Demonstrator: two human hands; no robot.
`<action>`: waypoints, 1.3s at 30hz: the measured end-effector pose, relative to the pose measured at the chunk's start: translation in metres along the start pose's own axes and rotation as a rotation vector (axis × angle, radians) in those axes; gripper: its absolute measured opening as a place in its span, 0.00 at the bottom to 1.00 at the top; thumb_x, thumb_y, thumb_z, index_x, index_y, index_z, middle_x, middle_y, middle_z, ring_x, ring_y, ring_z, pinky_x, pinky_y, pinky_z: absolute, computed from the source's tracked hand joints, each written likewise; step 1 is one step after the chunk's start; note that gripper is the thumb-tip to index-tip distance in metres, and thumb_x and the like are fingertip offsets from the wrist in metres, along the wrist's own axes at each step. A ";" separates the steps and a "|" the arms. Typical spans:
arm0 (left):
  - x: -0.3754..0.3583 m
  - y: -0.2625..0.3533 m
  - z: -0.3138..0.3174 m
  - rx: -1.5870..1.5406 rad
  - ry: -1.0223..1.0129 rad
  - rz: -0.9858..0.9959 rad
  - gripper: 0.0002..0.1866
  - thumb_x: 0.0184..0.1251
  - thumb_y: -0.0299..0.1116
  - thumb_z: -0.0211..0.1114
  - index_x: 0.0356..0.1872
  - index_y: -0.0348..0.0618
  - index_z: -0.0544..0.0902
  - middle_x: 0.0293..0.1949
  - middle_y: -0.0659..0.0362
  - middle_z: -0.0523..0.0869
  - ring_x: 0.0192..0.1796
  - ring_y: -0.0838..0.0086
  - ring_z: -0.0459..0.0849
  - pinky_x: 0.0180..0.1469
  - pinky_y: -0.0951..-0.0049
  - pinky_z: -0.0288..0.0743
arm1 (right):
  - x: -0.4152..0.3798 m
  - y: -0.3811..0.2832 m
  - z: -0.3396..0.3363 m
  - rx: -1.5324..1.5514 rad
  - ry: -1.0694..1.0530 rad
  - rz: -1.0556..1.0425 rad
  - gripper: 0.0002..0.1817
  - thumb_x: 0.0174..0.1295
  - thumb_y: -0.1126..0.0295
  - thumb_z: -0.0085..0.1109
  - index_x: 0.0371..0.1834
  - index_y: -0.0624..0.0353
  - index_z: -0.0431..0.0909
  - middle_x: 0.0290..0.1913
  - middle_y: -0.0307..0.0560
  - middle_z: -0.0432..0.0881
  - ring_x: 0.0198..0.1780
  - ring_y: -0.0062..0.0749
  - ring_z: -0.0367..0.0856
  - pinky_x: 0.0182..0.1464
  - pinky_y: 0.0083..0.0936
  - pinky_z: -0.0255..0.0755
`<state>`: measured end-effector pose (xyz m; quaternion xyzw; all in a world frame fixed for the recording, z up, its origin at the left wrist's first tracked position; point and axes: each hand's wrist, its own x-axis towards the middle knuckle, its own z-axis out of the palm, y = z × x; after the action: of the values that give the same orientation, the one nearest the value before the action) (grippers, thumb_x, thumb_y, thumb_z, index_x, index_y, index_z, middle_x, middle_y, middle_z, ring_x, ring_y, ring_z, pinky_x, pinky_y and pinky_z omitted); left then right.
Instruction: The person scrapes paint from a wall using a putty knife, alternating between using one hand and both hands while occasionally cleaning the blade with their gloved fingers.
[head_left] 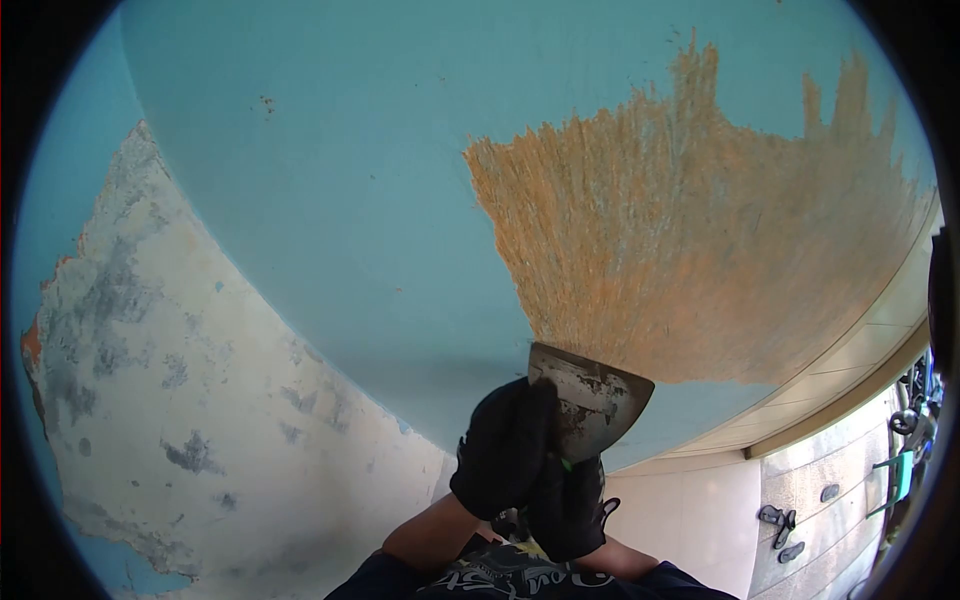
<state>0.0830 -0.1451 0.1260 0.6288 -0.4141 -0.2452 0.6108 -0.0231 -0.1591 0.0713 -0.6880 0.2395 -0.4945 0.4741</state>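
A wide metal scraper (597,400), its blade worn and smeared with pale residue, is between my gloved hands. Its edge lies against or very close to the wall at the bottom of a scraped brown patch (640,240). Black-gloved, my left hand (505,450) is closed round the scraper, with the fingers near the base of the blade. Just below it, my right hand (567,515), also in a black glove, is closed on the handle, of which only a bit of green shows. Turquoise paint (330,200) surrounds the brown patch.
On the left, an adjoining wall has a large whitish bare area (200,380) with grey stains and broken paint edges. A beige tiled ledge (800,395) curves along the right. Sandals (780,525) and a green chair (902,476) are on the paved floor at lower right.
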 end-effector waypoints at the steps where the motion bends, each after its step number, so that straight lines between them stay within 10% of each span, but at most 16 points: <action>1: 0.002 0.004 0.001 0.087 0.117 0.127 0.18 0.82 0.41 0.56 0.37 0.36 0.83 0.29 0.52 0.85 0.32 0.65 0.82 0.40 0.61 0.76 | 0.001 0.000 0.004 -0.007 0.025 -0.019 0.18 0.75 0.69 0.52 0.63 0.68 0.73 0.47 0.61 0.85 0.44 0.49 0.87 0.46 0.42 0.78; 13: 0.014 0.013 -0.015 0.258 0.156 0.486 0.16 0.80 0.39 0.59 0.37 0.35 0.82 0.29 0.51 0.84 0.31 0.61 0.82 0.39 0.61 0.76 | 0.018 -0.027 0.007 0.133 -0.007 0.072 0.17 0.74 0.68 0.55 0.59 0.68 0.76 0.43 0.56 0.86 0.42 0.40 0.87 0.43 0.36 0.80; 16: -0.003 -0.010 -0.012 -0.006 -0.008 -0.023 0.16 0.80 0.39 0.59 0.37 0.35 0.83 0.30 0.52 0.85 0.32 0.63 0.82 0.40 0.61 0.76 | -0.006 0.004 -0.019 0.295 -0.295 0.485 0.21 0.72 0.67 0.61 0.64 0.66 0.73 0.44 0.53 0.86 0.42 0.38 0.87 0.43 0.34 0.80; 19: -0.028 -0.064 -0.008 0.178 0.166 0.280 0.18 0.80 0.41 0.59 0.38 0.35 0.84 0.30 0.52 0.86 0.32 0.66 0.84 0.39 0.62 0.76 | -0.016 0.041 -0.053 0.004 -0.604 0.323 0.25 0.70 0.74 0.63 0.68 0.62 0.67 0.40 0.43 0.84 0.40 0.26 0.84 0.40 0.28 0.79; 21: -0.054 -0.071 -0.023 0.308 0.171 0.192 0.16 0.79 0.41 0.59 0.40 0.36 0.84 0.29 0.52 0.86 0.32 0.67 0.85 0.39 0.64 0.78 | -0.010 0.028 -0.073 -0.103 -0.600 0.055 0.24 0.60 0.77 0.72 0.61 0.63 0.77 0.44 0.47 0.86 0.43 0.31 0.87 0.45 0.30 0.81; 27: -0.059 -0.046 -0.043 0.170 0.086 0.107 0.14 0.77 0.38 0.63 0.46 0.34 0.82 0.30 0.54 0.89 0.35 0.70 0.91 0.39 0.71 0.83 | -0.009 0.013 -0.123 -0.163 -0.339 0.120 0.28 0.53 0.77 0.74 0.60 0.67 0.80 0.48 0.54 0.89 0.50 0.37 0.90 0.53 0.34 0.84; 29: -0.054 -0.041 -0.044 0.574 -0.045 0.479 0.12 0.76 0.34 0.64 0.45 0.32 0.81 0.33 0.54 0.90 0.35 0.72 0.90 0.38 0.72 0.83 | -0.006 0.014 -0.128 -0.153 -0.314 0.066 0.27 0.50 0.79 0.74 0.57 0.65 0.81 0.47 0.54 0.89 0.49 0.39 0.91 0.51 0.33 0.85; 32: -0.055 -0.031 -0.028 -0.300 0.015 -0.094 0.11 0.74 0.32 0.65 0.46 0.32 0.80 0.34 0.52 0.90 0.33 0.71 0.89 0.38 0.71 0.83 | 0.007 -0.011 -0.122 -0.336 -0.245 -0.171 0.24 0.48 0.77 0.76 0.52 0.61 0.82 0.46 0.56 0.88 0.45 0.48 0.91 0.45 0.36 0.86; 39: -0.057 -0.030 -0.008 -0.193 0.111 0.046 0.15 0.68 0.30 0.70 0.51 0.34 0.79 0.39 0.48 0.89 0.36 0.66 0.90 0.39 0.70 0.84 | 0.015 -0.042 -0.123 -0.653 -0.170 -0.379 0.29 0.43 0.83 0.74 0.53 0.58 0.79 0.45 0.56 0.87 0.42 0.50 0.89 0.41 0.37 0.85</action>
<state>0.0661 -0.0965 0.0868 0.5701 -0.3685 -0.2347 0.6958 -0.1343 -0.2039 0.1232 -0.8733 0.2128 -0.4124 0.1484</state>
